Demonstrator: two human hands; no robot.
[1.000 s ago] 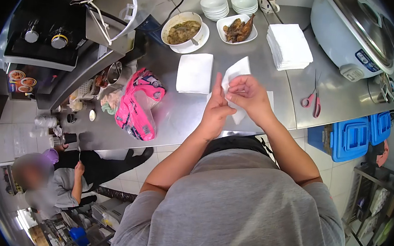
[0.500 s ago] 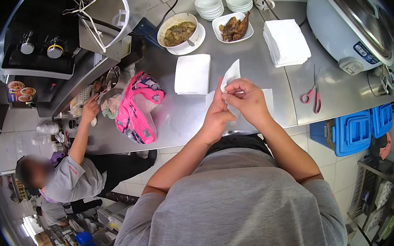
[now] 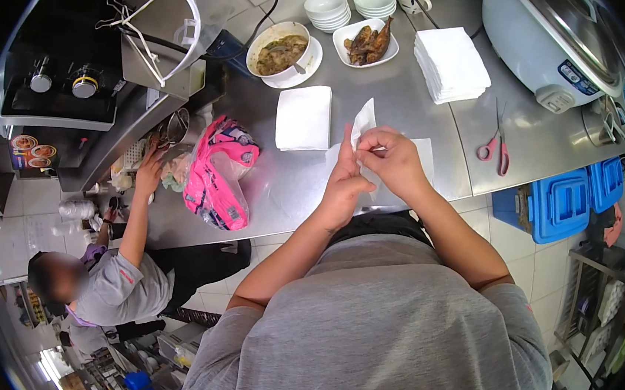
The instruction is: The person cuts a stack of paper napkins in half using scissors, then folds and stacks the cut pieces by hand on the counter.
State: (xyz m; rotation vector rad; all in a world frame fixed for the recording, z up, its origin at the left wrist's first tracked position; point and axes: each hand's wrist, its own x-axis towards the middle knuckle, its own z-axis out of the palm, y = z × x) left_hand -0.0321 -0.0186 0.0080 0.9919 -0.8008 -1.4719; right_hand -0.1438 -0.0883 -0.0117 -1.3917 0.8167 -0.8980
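grey short-sleeved shirt [image 3: 389, 335], black cloth [image 3: 384, 229] at the waist

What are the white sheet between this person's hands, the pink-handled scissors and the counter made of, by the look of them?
The white sheet looks like matte paper, perhaps tissue: thin, with soft folds. The scissors seem to have smooth plastic handles, solid pink, and metal blades, slim and grey. The counter is probably stainless steel, given its grey sheen and blurred reflections.

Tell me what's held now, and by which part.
A white napkin, pinched by the right hand just below its raised end; the left hand is alongside, its grip unclear.
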